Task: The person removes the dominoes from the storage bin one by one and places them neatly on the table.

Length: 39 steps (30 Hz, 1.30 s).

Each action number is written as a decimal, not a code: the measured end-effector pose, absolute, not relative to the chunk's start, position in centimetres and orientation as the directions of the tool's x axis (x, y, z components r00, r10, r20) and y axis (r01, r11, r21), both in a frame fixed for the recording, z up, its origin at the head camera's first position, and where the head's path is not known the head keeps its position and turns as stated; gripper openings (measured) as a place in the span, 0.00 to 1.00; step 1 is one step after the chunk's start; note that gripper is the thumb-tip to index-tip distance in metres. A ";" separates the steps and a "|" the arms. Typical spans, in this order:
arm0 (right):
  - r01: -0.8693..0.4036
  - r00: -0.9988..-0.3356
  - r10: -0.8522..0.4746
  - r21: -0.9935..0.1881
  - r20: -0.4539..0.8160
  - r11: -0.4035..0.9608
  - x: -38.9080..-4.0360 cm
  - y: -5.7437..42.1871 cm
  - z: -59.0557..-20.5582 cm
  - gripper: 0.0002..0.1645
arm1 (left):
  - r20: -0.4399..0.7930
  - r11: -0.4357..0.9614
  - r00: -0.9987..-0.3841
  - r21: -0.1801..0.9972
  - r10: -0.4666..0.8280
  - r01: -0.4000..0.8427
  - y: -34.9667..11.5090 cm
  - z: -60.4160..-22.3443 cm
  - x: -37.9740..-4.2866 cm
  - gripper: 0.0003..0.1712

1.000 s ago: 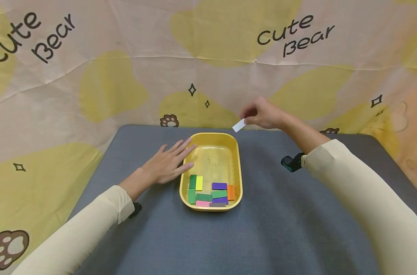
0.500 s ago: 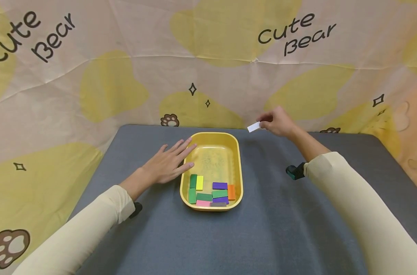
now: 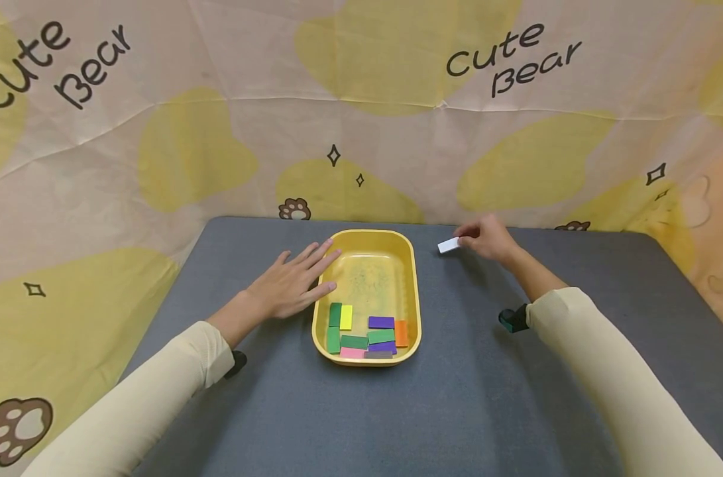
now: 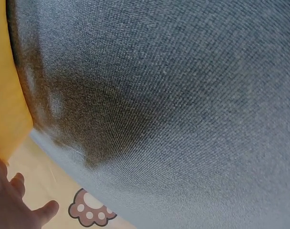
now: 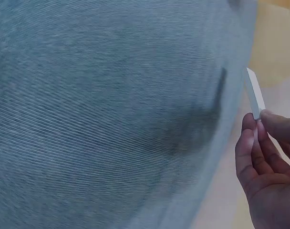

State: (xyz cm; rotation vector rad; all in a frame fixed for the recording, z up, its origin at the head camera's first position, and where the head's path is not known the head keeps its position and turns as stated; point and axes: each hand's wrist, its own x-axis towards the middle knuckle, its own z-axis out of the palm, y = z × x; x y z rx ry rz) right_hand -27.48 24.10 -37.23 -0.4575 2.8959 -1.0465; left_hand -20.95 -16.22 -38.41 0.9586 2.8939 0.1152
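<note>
A small white rectangular block is pinched between the thumb and fingers of my right hand, to the right of the tray's far end. In the right wrist view the white block points away from the fingertips, its shadow on the cloth beside it. My left hand lies with spread, straight fingers over the left rim of the yellow tray. In the left wrist view, part of the left hand shows beside the tray's outer wall.
At the tray's near end lie several flat coloured blocks, among them a yellow one, an orange one, a purple one and a pink one. Grey cloth covers the table. A printed curtain hangs behind its far edge.
My right hand has moved right and then down toward the table with the white block, away from the tray's far right corner. The left hand and the tray have stayed in place.
</note>
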 end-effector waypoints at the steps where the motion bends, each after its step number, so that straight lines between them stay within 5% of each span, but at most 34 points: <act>1: -0.251 -0.959 -0.276 -0.632 0.061 0.733 -27.4 24.2 -37.5 0.09 | -0.064 0.800 -0.799 0.101 0.598 0.591 -16.2 -38.4 -20.9 0.41; 39: -0.098 -0.940 -0.292 -0.681 -0.175 0.726 -26.8 24.9 -36.9 0.17 | -0.066 0.798 -0.796 0.096 0.602 0.595 -16.2 -38.4 -20.9 0.41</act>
